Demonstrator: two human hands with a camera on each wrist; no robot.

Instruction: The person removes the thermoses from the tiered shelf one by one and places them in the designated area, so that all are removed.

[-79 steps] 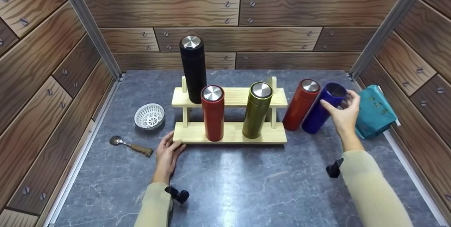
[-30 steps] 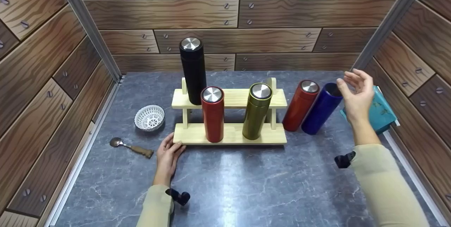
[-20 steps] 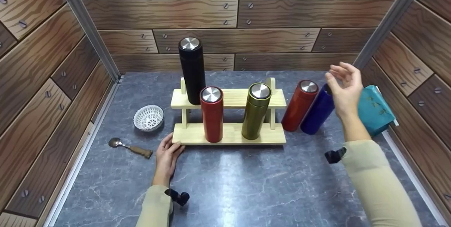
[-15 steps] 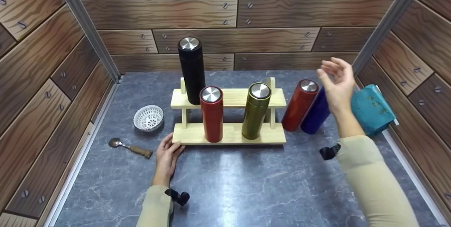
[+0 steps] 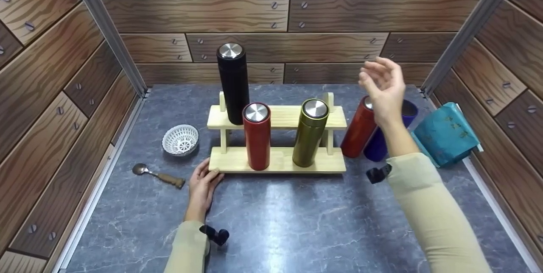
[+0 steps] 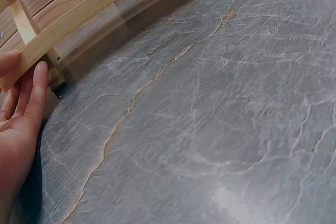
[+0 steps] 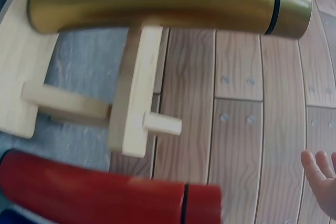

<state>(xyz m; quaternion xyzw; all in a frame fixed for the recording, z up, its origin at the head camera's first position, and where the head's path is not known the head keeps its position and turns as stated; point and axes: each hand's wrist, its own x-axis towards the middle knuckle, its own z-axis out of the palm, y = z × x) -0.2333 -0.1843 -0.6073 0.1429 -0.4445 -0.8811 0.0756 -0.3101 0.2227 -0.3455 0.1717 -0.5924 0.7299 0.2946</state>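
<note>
My left hand (image 5: 202, 186) grips the front left corner of a two-tier wooden rack (image 5: 281, 159); in the left wrist view the thumb lies over the board and the fingers under it. A red thermos bottle (image 5: 256, 141) and an olive-gold one (image 5: 312, 141) stand on the lower shelf. On the upper shelf, at the left, is a black thermos bottle (image 5: 234, 88). Raised above a second red thermos bottle (image 5: 357, 133), my right hand (image 5: 387, 90) holds nothing, fingers loosely bent. Beside that bottle stands a blue bottle (image 5: 375, 146), dark at its top and partly hidden by the wrist.
A teal packet (image 5: 447, 135) lies near the right wall. Left of the rack are a white woven-look bowl (image 5: 180, 140) and a spoon (image 5: 159, 175) with a brown handle. Wood-patterned walls (image 5: 237, 12) enclose the grey marbled table (image 5: 297, 222) at the back and sides.
My right hand has let go of the blue bottle's top, moved to the right and up, then swung left over the second red bottle. The left hand keeps its grip on the rack.
</note>
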